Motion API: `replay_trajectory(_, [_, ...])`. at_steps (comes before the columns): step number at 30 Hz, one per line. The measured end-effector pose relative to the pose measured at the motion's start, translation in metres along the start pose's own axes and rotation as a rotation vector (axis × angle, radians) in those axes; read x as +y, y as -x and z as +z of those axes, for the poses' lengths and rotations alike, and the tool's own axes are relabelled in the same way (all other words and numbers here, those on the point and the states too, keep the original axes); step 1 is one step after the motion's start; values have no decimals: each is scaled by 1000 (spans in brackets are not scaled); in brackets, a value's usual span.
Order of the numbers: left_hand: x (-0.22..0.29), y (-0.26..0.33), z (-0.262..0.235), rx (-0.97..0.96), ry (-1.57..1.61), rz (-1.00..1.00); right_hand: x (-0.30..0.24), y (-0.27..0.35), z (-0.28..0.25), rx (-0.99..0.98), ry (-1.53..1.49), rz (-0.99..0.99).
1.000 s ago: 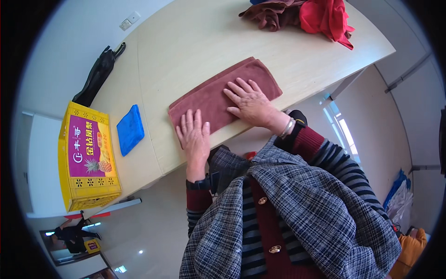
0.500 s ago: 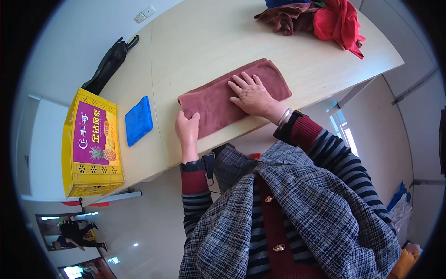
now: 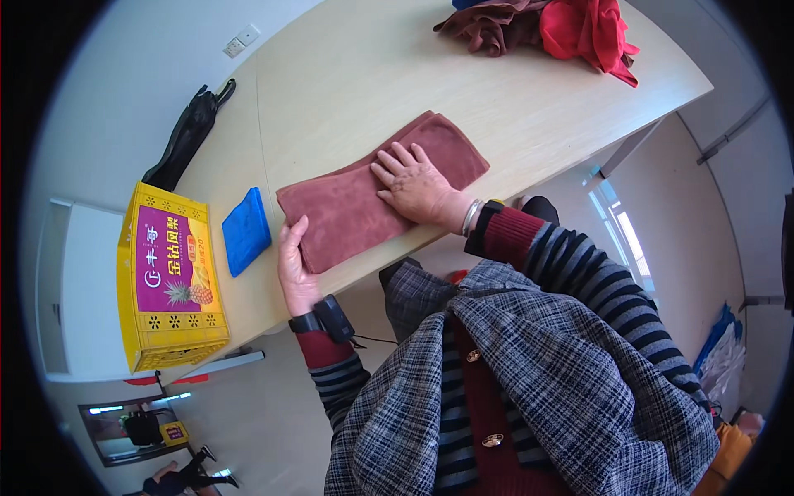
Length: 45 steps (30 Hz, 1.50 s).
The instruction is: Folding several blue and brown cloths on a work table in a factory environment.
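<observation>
A pale wooden table (image 3: 347, 91) is seen from above, set against a light wall and bordered by a glossy grey floor. A folded, reddish-brown towel (image 3: 364, 198) is laid flat near the table's front edge and is taken here as the landmark. The right hand (image 3: 413, 186) is pressed palm down on the middle of the towel, its fingers spread and flat against the cloth; nothing is pinched by it. The left hand (image 3: 294, 264) is placed at the towel's left end, by the front corner, with the thumb seen lying on top of the cloth; whether the fingers are curled under the edge cannot be told, as they are hidden. Both wrists are seen in dark red cuffs, and a black band (image 3: 327, 318) is worn on the left one, a pale bangle on the right. Just left of the towel, apart from it, a small folded blue cloth (image 3: 246, 231) is laid. Farther left of the towel, a yellow cardboard box (image 3: 165, 281) with a purple panel is set at the table's end. Beyond the towel to the upper left, a black folded umbrella (image 3: 186, 136) is seen by the wall. Well beyond the towel, at the table's far edge, a heap of brown and red cloths (image 3: 546, 25) is piled
</observation>
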State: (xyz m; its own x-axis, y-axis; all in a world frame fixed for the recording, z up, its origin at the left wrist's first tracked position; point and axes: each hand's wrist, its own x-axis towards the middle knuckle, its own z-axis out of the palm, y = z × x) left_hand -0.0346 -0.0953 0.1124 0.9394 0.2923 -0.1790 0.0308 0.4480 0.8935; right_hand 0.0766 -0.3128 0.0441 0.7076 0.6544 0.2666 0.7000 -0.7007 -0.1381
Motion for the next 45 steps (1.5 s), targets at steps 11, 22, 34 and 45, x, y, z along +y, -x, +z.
replay_trajectory(11, [9,-53,58,-222,-95,109,-11,47,-33,-119,-112,-86])
replay_trajectory(22, [-66,-94,159,-274,-789,121,-9,110,-18,184,8,-273])
replay_trajectory(34, [-79,-81,173,-220,-711,-39,-2,116,-22,-13,-68,-255])
replay_trajectory(45, [-99,-37,75,-368,-1489,882,1,113,-15,21,-167,-240])
